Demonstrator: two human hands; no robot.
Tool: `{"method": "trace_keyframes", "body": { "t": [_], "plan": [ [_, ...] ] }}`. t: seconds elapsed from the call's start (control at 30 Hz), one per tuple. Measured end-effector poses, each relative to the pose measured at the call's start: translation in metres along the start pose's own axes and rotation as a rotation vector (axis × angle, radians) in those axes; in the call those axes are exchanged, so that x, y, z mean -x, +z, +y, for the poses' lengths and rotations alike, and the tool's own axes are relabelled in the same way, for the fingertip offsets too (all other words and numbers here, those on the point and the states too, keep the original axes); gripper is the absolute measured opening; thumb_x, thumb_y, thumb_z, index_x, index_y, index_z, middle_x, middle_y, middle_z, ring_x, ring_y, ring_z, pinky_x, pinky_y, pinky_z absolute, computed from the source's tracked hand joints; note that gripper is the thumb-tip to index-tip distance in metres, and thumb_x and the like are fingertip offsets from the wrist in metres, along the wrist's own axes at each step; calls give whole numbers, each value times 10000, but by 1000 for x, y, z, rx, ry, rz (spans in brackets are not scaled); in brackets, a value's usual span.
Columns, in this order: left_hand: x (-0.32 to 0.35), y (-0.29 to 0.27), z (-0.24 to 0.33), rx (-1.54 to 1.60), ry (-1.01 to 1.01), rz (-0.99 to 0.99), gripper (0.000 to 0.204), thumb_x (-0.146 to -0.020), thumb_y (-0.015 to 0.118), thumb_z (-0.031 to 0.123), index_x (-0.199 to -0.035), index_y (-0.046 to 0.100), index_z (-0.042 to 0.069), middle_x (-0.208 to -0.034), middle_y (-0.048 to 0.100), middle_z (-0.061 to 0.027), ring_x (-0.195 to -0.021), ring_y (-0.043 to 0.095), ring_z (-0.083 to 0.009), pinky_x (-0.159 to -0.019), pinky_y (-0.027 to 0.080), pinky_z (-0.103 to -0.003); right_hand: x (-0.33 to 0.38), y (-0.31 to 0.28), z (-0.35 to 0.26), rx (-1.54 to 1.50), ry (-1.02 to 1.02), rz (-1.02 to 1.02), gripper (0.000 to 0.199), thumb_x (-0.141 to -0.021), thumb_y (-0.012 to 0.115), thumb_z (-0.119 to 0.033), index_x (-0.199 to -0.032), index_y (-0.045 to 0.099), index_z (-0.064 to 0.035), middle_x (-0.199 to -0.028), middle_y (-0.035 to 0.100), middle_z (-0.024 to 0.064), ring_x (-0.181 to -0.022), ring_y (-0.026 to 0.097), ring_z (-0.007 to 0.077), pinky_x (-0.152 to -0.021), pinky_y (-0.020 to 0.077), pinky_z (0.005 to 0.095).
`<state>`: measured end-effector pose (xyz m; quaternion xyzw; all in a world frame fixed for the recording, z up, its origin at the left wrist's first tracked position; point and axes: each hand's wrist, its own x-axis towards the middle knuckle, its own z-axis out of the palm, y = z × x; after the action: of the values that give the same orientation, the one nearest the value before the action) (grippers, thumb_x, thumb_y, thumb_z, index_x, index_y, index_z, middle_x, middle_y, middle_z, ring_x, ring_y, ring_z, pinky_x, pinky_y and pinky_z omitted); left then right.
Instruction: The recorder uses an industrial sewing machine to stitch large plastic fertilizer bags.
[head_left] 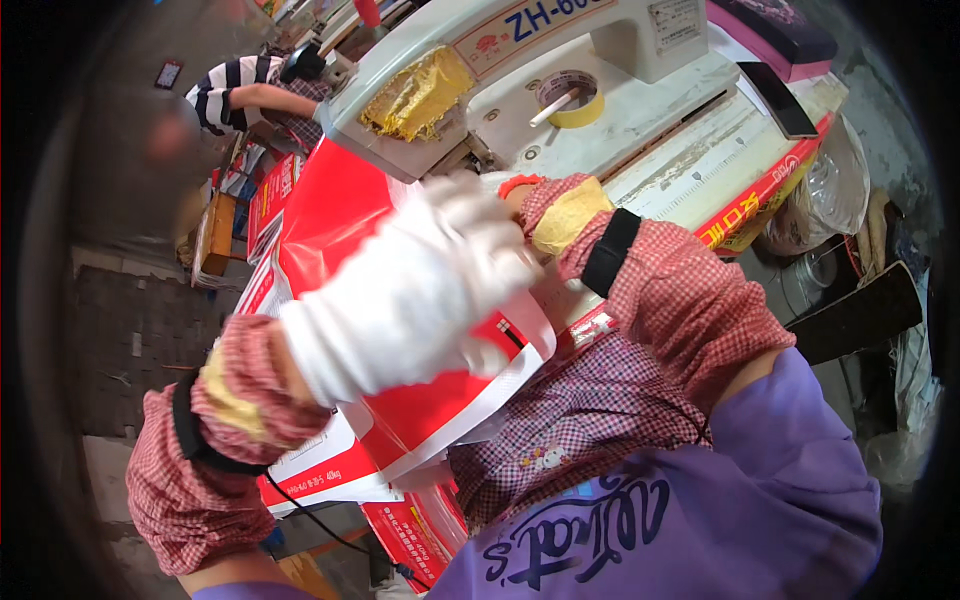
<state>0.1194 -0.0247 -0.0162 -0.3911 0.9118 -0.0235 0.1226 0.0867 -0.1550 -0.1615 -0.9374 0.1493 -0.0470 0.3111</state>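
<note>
My left hand, in a white knitted glove, is over a red and white printed plastic sack in front of an industrial sewing machine. Motion smears its fingers, so I cannot make out whether they grip the sack. My right hand is close to the machine's needle end, mostly hidden behind the left one; an orange-red edge shows at its wrist. The sack's red panel slopes down from the machine, and its white-edged lower part reaches my checked apron.
On the machine bed are a yellow tape roll and a white stick. A dark phone lies at the table's right. Yellow cloth wraps the machine head. Another person's arm shows at the far left, near stacked red packages.
</note>
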Motion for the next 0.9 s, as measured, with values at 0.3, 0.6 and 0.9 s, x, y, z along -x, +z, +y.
{"method": "trace_keyframes", "body": {
  "t": [0.3, 0.6, 0.9],
  "plan": [
    [-10, -41, 33, 179, -225, -1228, 225, -699, 641, 391, -791, 687, 191, -664, 618, -75, -639, 605, -257, -588, 462, -362, -37, 31, 22, 461, -294, -24, 240, -658, 664, -289, -787, 692, -88, -731, 651, 108, -688, 630, 286, -590, 496, 378],
    [17, -69, 58, 110, -694, -770, 300, -707, 628, 374, -830, 667, 103, -698, 618, -105, -710, 609, -306, -692, 485, -385, 2, 28, 2, -57, 147, 118, 208, -700, 591, -244, -864, 665, -140, -814, 649, 55, -717, 626, 205, -596, 476, 363],
    [12, -13, 144, 154, 47, -989, 154, -610, 587, 205, -621, 626, 56, -625, 603, -111, -584, 588, -270, -525, 456, -407, 47, 39, -43, 91, -11, 235, 88, -676, 579, -152, -688, 666, -151, -659, 616, 48, -615, 608, 166, -558, 489, 317]
  ]
}}
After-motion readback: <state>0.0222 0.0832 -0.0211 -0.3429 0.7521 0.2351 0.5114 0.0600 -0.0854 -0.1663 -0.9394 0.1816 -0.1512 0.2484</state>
